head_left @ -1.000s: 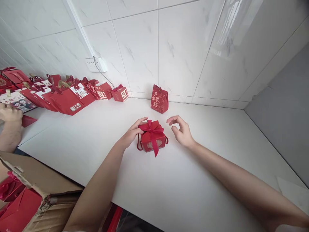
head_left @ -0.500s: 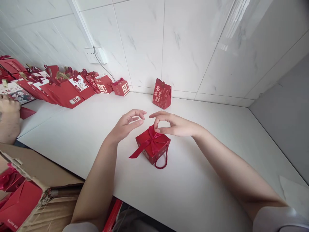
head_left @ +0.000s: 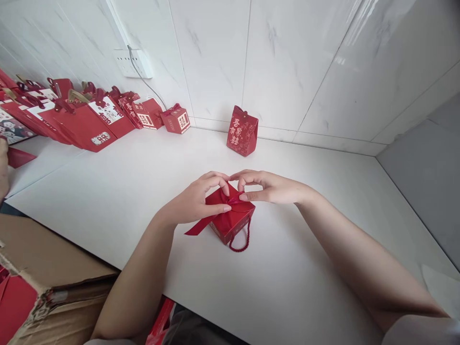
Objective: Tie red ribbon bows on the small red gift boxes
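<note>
A small red gift box [head_left: 232, 221] with a red ribbon bow and a cord handle sits on the white table [head_left: 287, 268], turned so a corner faces me. My left hand [head_left: 199, 199] pinches the left loop of the bow on top of the box. My right hand [head_left: 268, 187] pinches the right loop. One ribbon tail trails off to the lower left of the box.
A red paper gift bag [head_left: 242, 131] stands by the tiled wall behind. A row of red gift boxes and bags [head_left: 89, 115] lines the wall at the left, under a wall socket [head_left: 132, 62]. An open cardboard carton [head_left: 43, 282] is at the lower left. Another person's hand [head_left: 3, 167] shows at the left edge.
Both hands have closed on the bow: the left hand came down from hovering open, and the right keeps its pinch. The box had been turned corner-forward earlier.
</note>
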Demonstrator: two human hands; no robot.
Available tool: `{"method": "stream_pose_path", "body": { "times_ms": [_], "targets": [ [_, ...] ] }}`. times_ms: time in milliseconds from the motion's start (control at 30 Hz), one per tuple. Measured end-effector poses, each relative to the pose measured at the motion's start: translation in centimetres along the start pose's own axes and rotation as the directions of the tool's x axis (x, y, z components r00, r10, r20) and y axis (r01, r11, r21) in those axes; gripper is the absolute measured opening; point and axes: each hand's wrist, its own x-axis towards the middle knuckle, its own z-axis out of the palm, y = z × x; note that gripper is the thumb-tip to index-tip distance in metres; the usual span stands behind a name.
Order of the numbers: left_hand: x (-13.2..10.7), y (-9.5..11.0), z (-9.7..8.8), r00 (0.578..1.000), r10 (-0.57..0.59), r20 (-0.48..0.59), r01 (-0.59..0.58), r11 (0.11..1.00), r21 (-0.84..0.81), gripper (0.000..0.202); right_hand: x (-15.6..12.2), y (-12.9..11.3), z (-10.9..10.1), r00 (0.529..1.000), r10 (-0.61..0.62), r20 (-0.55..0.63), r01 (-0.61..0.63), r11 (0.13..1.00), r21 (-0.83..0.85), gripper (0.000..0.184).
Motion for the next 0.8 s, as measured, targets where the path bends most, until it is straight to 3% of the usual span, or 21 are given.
{"method": "stream_pose_path", "body": {
  "times_ms": [200, 400, 567, 700, 800],
  "targets": [
    [0.4, -0.5, -0.1, 0.999, -0.021, 0.027, 0.023, 0.999, -0.041, 0.014, 0.2, -0.2, 0.8, 1.0, 0.011, -0.012, -0.011, 1.0, 0.014, 0.013],
    [1.4, -1.5, 0.9, 0.995, 0.004, -0.103, -0.009, 0.999, -0.047, 0.014, 0.5, -0.3, 1.8, 0.988, 0.041, -0.151, -0.046, 0.998, -0.034, 0.015],
    [2.1, -2.1, 2.4, 0.974, -0.061, -0.217, 0.026, 0.987, -0.161, 0.012, 0.8, 0.0, 1.5, 0.95, 0.144, -0.277, -0.131, 0.989, 0.066, 0.017],
    [2.4, -2.1, 3.0, 0.972, -0.123, -0.2, 0.064, 0.958, -0.278, 0.011, 0.9, 0.3, 1.3, 0.942, 0.16, -0.295, -0.125, 0.983, 0.135, 0.02],
    [2.4, -2.1, 3.0, 0.976, -0.172, -0.13, 0.102, 0.9, -0.424, 0.014, 0.9, 0.5, 1.2, 0.946, 0.17, -0.275, -0.131, 0.979, 0.154, 0.024]
  ]
}}
